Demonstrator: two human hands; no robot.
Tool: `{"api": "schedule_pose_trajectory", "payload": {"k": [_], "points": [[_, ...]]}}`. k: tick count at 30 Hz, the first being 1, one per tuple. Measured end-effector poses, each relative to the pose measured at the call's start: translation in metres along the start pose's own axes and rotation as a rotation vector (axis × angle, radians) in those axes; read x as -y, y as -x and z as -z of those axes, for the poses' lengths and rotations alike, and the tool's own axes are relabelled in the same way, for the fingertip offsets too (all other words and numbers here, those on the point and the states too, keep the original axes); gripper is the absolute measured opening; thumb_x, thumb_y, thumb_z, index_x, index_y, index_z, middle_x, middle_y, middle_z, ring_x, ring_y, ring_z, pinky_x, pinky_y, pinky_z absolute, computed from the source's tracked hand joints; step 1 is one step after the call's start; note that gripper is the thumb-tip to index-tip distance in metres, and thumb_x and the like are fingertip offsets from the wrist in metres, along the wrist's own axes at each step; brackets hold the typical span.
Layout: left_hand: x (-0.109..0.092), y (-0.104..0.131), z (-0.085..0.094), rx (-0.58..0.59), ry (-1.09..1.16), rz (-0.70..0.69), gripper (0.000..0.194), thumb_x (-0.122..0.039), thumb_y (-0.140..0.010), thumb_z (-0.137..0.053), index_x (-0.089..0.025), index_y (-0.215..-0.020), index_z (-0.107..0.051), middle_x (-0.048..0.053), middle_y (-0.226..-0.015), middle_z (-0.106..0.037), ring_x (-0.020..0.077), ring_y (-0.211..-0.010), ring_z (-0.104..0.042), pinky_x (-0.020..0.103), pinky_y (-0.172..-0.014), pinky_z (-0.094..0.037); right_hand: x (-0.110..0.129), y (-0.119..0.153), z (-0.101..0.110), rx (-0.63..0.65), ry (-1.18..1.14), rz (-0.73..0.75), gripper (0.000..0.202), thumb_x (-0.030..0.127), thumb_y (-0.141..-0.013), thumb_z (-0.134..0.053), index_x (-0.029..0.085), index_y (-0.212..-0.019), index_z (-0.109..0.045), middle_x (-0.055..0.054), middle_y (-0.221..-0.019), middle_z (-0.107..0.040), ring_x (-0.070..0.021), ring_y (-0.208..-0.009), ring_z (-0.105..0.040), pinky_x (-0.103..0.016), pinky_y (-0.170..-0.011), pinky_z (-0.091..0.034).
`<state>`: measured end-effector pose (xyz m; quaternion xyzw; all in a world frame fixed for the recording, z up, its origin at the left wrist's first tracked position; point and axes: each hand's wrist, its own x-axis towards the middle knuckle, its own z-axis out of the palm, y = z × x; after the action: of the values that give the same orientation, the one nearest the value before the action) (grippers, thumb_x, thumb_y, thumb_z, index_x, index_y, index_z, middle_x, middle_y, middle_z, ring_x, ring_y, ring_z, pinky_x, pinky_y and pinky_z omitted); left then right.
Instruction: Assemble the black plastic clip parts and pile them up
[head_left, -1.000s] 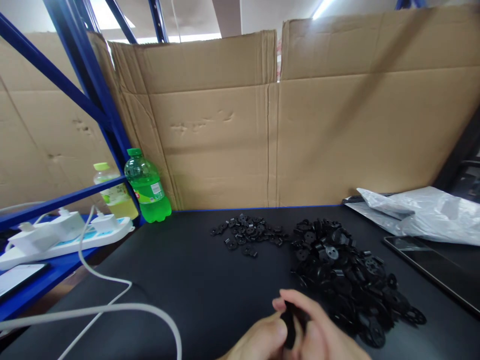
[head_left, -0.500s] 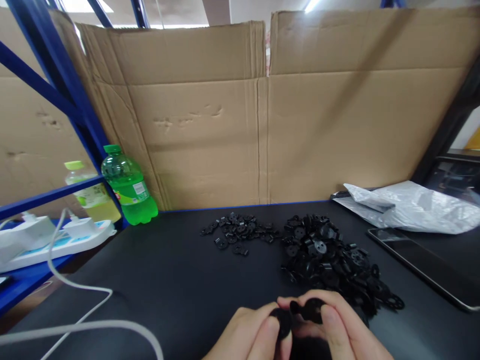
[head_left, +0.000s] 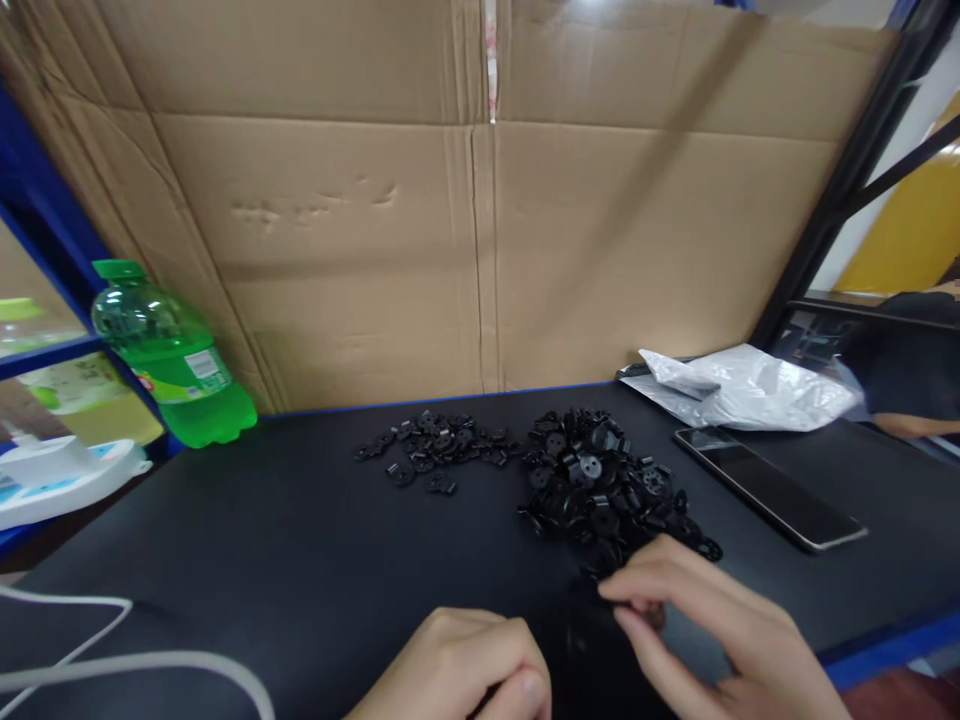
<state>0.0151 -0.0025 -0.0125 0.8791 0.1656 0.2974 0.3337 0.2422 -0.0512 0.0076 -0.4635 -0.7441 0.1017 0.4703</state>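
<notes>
My left hand is curled closed at the bottom middle, above the black tabletop. Whatever its fingers hold, if anything, is hidden from view. At the near edge of a large heap of small black plastic parts, my right hand reaches in with thumb and forefinger a little apart. Its fingertips are beside a dark part, and no piece shows clearly between them. Many parts in the heap are round discs with holes. A smaller pile of black clip-like parts lies farther left.
A phone and a silvery plastic bag lie on the right. Along the left stand a green bottle, a power strip and a pale cable. Cardboard walls the back. Someone's arm shows at far right.
Both hands held black round parts close together; now they are apart. The right hand has moved to the heap, its disc no longer seen. The view has shifted right and down.
</notes>
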Motion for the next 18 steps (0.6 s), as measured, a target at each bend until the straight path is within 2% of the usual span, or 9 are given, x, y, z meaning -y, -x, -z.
{"api": "schedule_pose_trajectory", "payload": {"k": [2, 4, 9, 11, 14, 16, 18], "points": [[-0.005, 0.001, 0.001, -0.014, -0.050, 0.052, 0.028, -0.025, -0.099, -0.040, -0.021, -0.074, -0.053, -0.003, -0.057, -0.061, 0.0103, -0.049, -0.056, 0.018, -0.053, -0.041, -0.009, -0.012, 0.005, -0.124, 0.123, 0.016, 0.013, 0.015, -0.086, -0.062, 0.026, -0.088, -0.068, 0.002, -0.073, -0.066, -0.0135, -0.062, -0.065, -0.021, -0.059, -0.053], [-0.012, 0.000, 0.003, -0.024, -0.099, 0.098, 0.023, -0.018, -0.093, -0.046, -0.021, -0.071, -0.052, -0.004, -0.057, -0.061, 0.0099, -0.050, -0.057, 0.017, -0.052, -0.041, -0.022, -0.023, 0.006, -0.248, 0.236, -0.036, 0.010, 0.020, -0.089, -0.060, 0.025, -0.094, -0.067, 0.000, -0.078, -0.069, -0.0153, -0.065, -0.065, -0.025, -0.064, -0.053], [-0.027, -0.004, 0.009, 0.016, -0.254, 0.228, 0.017, -0.009, -0.089, -0.052, -0.020, -0.078, -0.058, -0.003, -0.065, -0.065, 0.0110, -0.058, -0.062, 0.017, -0.061, -0.045, -0.045, -0.029, 0.001, -0.261, 0.447, -0.059, 0.027, 0.026, -0.096, -0.047, 0.017, -0.112, -0.067, -0.011, -0.105, -0.070, -0.0259, -0.094, -0.066, -0.038, -0.081, -0.053], [-0.027, -0.004, 0.014, 0.035, -0.317, 0.213, 0.014, -0.009, -0.088, -0.053, -0.020, -0.084, -0.060, -0.002, -0.069, -0.066, 0.0119, -0.060, -0.062, 0.018, -0.060, -0.046, -0.040, -0.023, 0.000, -0.308, 0.474, -0.047, 0.028, 0.026, -0.097, -0.046, 0.017, -0.115, -0.066, -0.011, -0.106, -0.068, -0.0253, -0.095, -0.065, -0.037, -0.080, -0.052], [-0.016, -0.004, 0.025, 0.030, -0.525, 0.141, 0.016, -0.010, -0.090, -0.050, -0.019, -0.092, -0.063, 0.002, -0.078, -0.068, 0.0172, -0.069, -0.063, 0.025, -0.064, -0.050, -0.021, -0.012, -0.002, -0.349, 0.453, -0.011, 0.022, 0.023, -0.096, -0.049, 0.021, -0.112, -0.065, -0.007, -0.101, -0.066, -0.0218, -0.090, -0.065, -0.033, -0.079, -0.050], [-0.004, -0.005, 0.034, 0.006, -0.731, 0.123, 0.020, -0.011, -0.092, -0.047, -0.016, -0.100, -0.065, 0.008, -0.091, -0.071, 0.0227, -0.082, -0.064, 0.032, -0.073, -0.054, -0.004, -0.008, -0.007, -0.302, 0.389, 0.053, 0.015, 0.018, -0.094, -0.051, 0.022, -0.100, -0.064, -0.005, -0.091, -0.066, -0.0195, -0.083, -0.064, -0.030, -0.075, -0.048], [0.008, -0.007, 0.043, -0.042, -0.897, 0.180, 0.026, -0.011, -0.092, -0.047, -0.012, -0.112, -0.064, 0.015, -0.112, -0.070, 0.0294, -0.100, -0.063, 0.044, -0.087, -0.054, 0.010, -0.004, -0.017, -0.186, 0.300, 0.101, 0.017, 0.014, -0.093, -0.048, 0.022, -0.084, -0.059, -0.001, -0.075, -0.063, -0.0165, -0.069, -0.062, -0.027, -0.065, -0.047]]}}
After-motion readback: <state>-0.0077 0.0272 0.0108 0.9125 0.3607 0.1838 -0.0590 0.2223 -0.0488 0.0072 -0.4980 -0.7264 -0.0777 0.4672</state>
